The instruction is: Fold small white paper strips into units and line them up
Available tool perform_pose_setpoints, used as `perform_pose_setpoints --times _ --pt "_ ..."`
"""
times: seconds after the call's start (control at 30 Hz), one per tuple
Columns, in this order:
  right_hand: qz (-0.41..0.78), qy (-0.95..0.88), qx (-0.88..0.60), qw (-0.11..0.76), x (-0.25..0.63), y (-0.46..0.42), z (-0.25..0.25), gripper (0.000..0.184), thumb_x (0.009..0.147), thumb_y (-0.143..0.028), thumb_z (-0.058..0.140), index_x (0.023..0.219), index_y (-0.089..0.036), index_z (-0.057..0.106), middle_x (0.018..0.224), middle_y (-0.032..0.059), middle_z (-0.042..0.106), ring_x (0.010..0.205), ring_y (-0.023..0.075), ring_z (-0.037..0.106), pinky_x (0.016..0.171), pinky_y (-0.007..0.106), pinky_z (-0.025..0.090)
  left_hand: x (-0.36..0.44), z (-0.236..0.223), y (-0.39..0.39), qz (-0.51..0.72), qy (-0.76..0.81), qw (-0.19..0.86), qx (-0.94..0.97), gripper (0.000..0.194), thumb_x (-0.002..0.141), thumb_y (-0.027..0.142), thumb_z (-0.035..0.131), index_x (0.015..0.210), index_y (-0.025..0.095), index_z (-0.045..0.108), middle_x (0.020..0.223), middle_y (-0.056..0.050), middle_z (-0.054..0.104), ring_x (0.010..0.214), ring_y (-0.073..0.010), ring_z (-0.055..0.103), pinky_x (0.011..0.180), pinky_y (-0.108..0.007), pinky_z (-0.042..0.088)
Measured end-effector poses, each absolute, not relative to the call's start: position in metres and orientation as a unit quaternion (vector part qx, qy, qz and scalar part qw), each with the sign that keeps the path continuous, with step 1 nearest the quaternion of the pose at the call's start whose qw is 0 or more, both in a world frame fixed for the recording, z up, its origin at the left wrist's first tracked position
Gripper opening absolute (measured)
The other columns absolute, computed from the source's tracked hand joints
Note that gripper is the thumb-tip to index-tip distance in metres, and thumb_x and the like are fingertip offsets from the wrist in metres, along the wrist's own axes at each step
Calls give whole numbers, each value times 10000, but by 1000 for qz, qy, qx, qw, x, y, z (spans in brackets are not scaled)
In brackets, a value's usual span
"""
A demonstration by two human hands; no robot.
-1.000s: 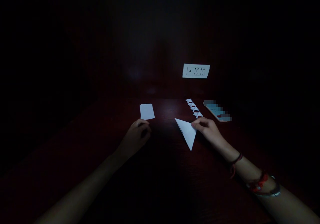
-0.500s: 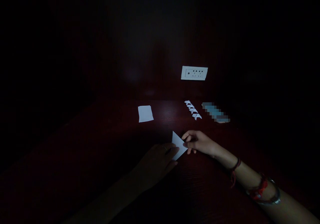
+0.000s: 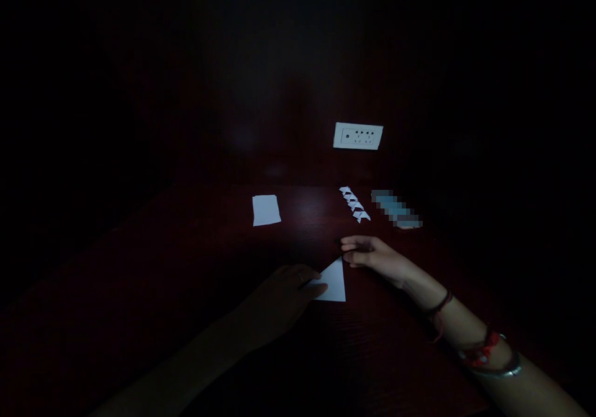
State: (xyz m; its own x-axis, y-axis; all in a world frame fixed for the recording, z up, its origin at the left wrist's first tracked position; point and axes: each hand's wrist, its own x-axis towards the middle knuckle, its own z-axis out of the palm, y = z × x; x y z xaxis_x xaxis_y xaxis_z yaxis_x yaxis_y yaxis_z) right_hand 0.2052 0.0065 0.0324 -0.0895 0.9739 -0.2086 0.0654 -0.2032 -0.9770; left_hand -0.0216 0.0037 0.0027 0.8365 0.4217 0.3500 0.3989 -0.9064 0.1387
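Note:
A white folded piece of paper (image 3: pixel 334 285), triangular in its visible part, lies between my hands just above the dark red table. My left hand (image 3: pixel 291 290), with a ring on one finger, grips its left side between thumb and fingers and hides that corner. My right hand (image 3: pixel 372 257) is at the paper's upper corner, thumb and fingertips close together on the tip. Bracelets circle my right wrist and forearm.
A small stack of white paper sheets (image 3: pixel 266 210) lies farther back to the left. A row of folded white paper pieces (image 3: pixel 354 205) lies to the right, beside a blurred-out phone-like object (image 3: pixel 395 209). A white wall socket (image 3: pixel 358 136) is above the table (image 3: pixel 310 209).
The folded paper has turned, so a corner now points up towards my right hand. My right hand has shifted from its right corner to that upper one. The view has shifted slightly.

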Motion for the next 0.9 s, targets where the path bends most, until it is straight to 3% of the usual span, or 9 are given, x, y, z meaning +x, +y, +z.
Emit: perform_pose_setpoints --times 0.2,0.37,0.5,0.7,0.9 --pt "673 -371 -468 436 205 0 40 392 671 -118 595 1046 -167 492 997 75 573 790 122 590 682 249 493 -13 13 0 180 251 53 950 313 830 122 407 1107 239 494 1106 -58 515 978 -198 484 806 -373 414" --pt "624 -418 -499 432 198 7 30 390 590 -56 621 962 -149 553 921 52 596 669 78 568 528 161 446 -12 11 3 224 276 88 931 316 813 125 434 1081 273 510 1089 -37 522 963 -185 498 796 -354 429" --pt "563 -492 -516 418 195 15 19 381 552 -74 638 922 -135 570 750 6 583 534 53 495 465 173 385 -20 -1 8 205 210 36 955 422 779 84 450 1159 267 446 1224 -40 434 1125 -223 376 883 -405 361" --pt "509 -589 -489 393 199 20 12 305 563 -126 641 862 -134 580 648 -34 531 603 77 508 658 254 429 -25 -9 10 170 212 37 962 468 794 90 417 1224 268 369 1244 -15 427 1156 -214 344 913 -402 331" --pt "442 -655 -485 374 200 16 11 353 531 -124 677 878 -151 616 938 39 490 679 84 518 682 268 456 -26 0 7 149 218 51 963 489 783 77 416 1235 251 352 1244 -16 427 1144 -216 352 921 -403 317"
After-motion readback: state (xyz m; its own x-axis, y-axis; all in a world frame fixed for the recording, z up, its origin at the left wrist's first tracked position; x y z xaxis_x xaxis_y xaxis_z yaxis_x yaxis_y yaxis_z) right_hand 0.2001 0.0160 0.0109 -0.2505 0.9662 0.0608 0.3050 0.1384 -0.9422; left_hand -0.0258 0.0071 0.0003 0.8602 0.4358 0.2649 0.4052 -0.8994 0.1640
